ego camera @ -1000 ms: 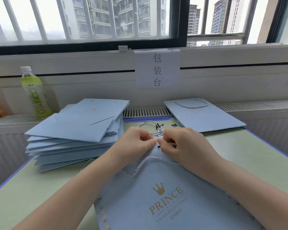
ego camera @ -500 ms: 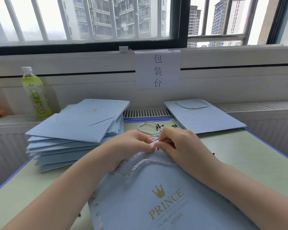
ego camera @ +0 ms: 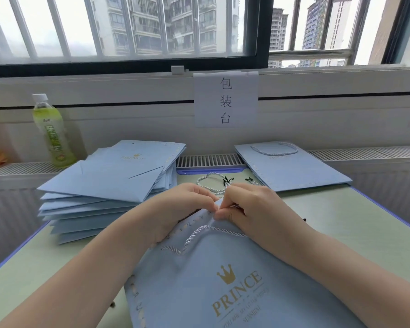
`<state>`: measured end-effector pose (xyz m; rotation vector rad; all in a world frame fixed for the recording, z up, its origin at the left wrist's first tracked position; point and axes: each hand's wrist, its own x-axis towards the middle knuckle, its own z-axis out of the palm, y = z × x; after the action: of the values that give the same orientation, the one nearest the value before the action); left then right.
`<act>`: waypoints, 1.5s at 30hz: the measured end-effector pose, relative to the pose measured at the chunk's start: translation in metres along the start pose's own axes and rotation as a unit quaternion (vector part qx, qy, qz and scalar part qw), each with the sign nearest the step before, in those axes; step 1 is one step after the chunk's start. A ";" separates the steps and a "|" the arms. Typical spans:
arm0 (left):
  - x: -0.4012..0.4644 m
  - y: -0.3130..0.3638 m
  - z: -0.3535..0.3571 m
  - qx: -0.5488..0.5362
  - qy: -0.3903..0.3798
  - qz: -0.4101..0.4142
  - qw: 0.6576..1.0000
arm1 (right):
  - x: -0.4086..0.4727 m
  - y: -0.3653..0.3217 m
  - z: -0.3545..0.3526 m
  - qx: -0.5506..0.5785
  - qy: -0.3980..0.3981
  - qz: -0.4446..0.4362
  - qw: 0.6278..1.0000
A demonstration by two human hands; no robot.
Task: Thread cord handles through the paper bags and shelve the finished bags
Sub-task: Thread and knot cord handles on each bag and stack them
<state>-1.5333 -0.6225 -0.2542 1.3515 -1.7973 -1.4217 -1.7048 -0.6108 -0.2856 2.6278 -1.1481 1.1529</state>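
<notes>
A light blue paper bag point(ego camera: 223, 285) printed PRINCE lies flat in front of me, its top edge lifted. A white twisted cord handle point(ego camera: 199, 235) loops across its face. My left hand point(ego camera: 178, 209) grips the bag's top edge from the left. My right hand point(ego camera: 253, 209) pinches the edge and a cord end at the same spot, fingertips of both hands touching. Loose cords point(ego camera: 213, 183) with black tips lie just beyond my hands.
A stack of blue bags without handles point(ego camera: 109, 185) sits at the left on the green table point(ego camera: 341, 223). One bag with a handle point(ego camera: 291, 166) lies at the back right. A green drink bottle point(ego camera: 51, 131) stands on the radiator ledge. A paper sign point(ego camera: 225, 100) hangs below the window.
The bag's top edge has risen and shifted a little left under my hands, and the front cord loop has slid down and left. Both hands stay together at the edge.
</notes>
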 end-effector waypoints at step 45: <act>0.001 0.000 0.003 0.166 0.102 0.065 0.979 | 0.010 -0.002 -0.026 0.463 0.068 0.291 0.834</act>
<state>-1.5362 -0.6218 -0.2554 1.4475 -2.0024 -0.9073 -1.7149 -0.6068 -0.2593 2.6998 -1.7559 2.5177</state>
